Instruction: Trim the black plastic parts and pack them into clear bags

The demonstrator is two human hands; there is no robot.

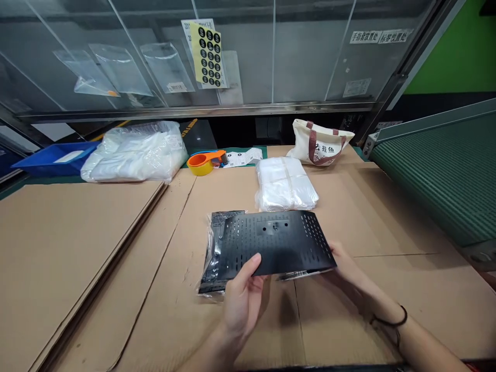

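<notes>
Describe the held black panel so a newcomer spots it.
On the cardboard-covered bench, nearer than the stack of clear bags, the left hand and right hand hold a black panel. Unlike the bagged black part at its left end, it is unwrapped, with rows of small holes.

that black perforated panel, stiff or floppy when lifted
Probably stiff: the black perforated panel looks flat though the left hand and right hand grip only its near edge. Likely light, being thin and full of holes.

Both hands [294, 289] hold a black perforated panel [277, 242].
</notes>
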